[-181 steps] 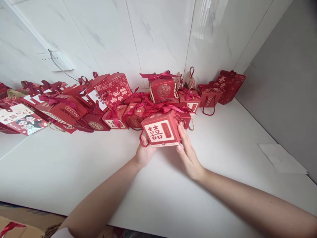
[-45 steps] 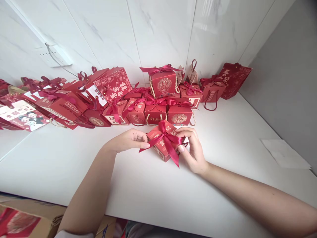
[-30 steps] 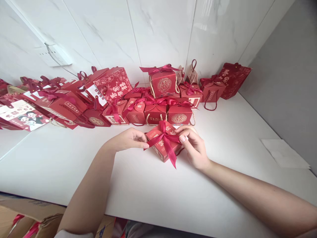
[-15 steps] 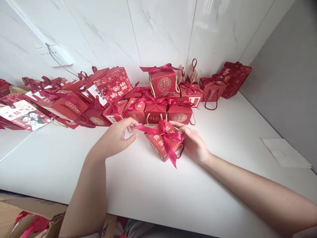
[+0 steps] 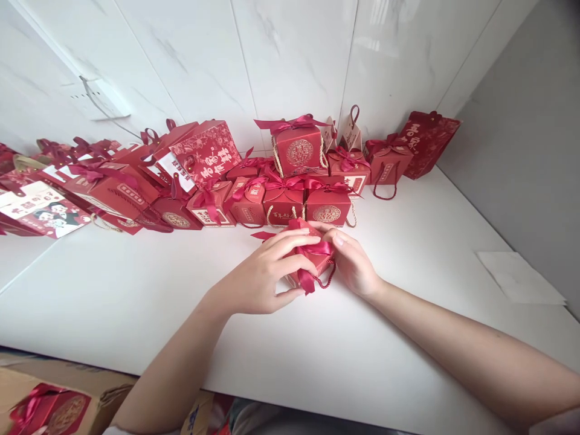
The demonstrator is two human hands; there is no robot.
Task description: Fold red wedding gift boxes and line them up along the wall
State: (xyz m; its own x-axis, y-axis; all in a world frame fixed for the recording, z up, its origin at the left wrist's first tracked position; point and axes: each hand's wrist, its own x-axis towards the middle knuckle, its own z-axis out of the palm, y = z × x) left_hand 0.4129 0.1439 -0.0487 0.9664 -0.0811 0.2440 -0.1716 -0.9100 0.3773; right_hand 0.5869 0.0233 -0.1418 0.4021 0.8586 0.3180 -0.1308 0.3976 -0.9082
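A small red gift box (image 5: 319, 262) stands on the white table in front of me, a magenta ribbon (image 5: 322, 248) tied in a bow over its lid. My right hand (image 5: 356, 260) is closed around its right side, thumb at the top edge near the bow. My left hand (image 5: 276, 272) reaches over the box from the left. Its fingers lie across the bow, and its thumb meets the ribbon's front tail. Much of the lid and left side is hidden beneath this hand. A twisted red cord handle (image 5: 330, 278) hangs at the box's front right.
Several red gift boxes (image 5: 283, 202) with ribbons and cords line the tiled wall, one box (image 5: 296, 151) stacked on top. Red bags (image 5: 206, 154) lean at the left. White paper (image 5: 521, 278) lies at the right. A cardboard carton (image 5: 97, 393) at lower left holds another red box (image 5: 58, 411).
My left hand has let go of the ribbon's left end and moved right, over the bow to its front tail. My right hand stays on the box.
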